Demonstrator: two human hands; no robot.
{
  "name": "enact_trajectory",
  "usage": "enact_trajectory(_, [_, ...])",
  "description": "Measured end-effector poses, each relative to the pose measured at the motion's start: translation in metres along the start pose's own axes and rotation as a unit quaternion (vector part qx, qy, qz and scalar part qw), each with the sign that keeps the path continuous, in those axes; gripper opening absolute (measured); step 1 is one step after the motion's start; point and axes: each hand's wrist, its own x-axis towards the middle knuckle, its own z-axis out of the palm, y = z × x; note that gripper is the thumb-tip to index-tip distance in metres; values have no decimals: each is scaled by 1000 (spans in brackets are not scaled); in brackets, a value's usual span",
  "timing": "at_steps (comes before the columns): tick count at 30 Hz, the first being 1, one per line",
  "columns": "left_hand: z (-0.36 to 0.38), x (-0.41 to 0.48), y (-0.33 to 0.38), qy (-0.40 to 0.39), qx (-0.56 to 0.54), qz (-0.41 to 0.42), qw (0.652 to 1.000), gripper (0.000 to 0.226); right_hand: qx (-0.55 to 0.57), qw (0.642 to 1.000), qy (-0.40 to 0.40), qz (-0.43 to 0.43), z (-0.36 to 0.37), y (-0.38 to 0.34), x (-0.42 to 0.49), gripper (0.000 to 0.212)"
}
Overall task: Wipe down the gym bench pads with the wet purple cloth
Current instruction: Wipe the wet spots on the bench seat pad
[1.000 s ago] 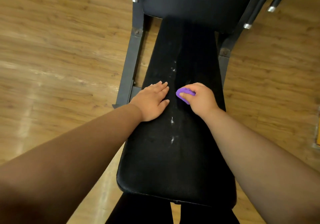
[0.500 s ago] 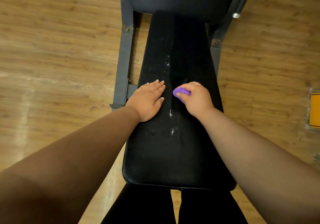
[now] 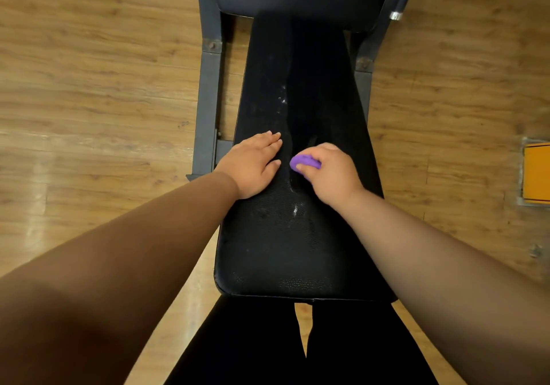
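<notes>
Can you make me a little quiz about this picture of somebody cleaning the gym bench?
1. True or false: the left hand lies flat on the bench pad.
2. Which one holds the purple cloth? A) left hand B) right hand C) neither, it lies loose
3. Fill in the gap: the floor around the bench looks like ____ boards.

Key: 1 true. 2 B. 3 wood.
</notes>
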Motion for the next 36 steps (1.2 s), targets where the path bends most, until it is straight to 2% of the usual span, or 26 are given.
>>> enact_trajectory(6, [3, -26, 0, -35, 31, 32, 998, 56, 23, 992, -86, -84, -5, 2, -55, 17])
enact_trajectory(8, [5, -36, 1, -35, 31, 41, 998, 56, 3, 993, -85, -83, -7, 3, -46, 18])
enact_trajectory(13, [11, -46, 2, -20, 37, 47, 998, 58, -21, 999, -20, -17, 2, -3, -28, 23])
enact_trajectory(17, [12, -46, 2, -12, 34, 47, 998, 56, 30, 996, -59, -59, 3, -7, -73, 16])
enact_trajectory(21, [11, -49, 4, -10, 28, 44, 999, 55, 14, 991, -94, -95, -2, 1, -82, 17])
enact_trajectory(27, [10, -54, 8, -14, 43, 51, 998, 57, 10, 999, -24, -26, 3, -3, -60, 22])
enact_trajectory(32, [20, -78, 16, -30, 36, 69, 996, 61, 21, 994, -78, -71, -2, -1, -103, 18])
enact_trajectory(36, [22, -92, 19, -24, 28, 60, 998, 67, 4, 995, -86, -54, -2, -1, -105, 19])
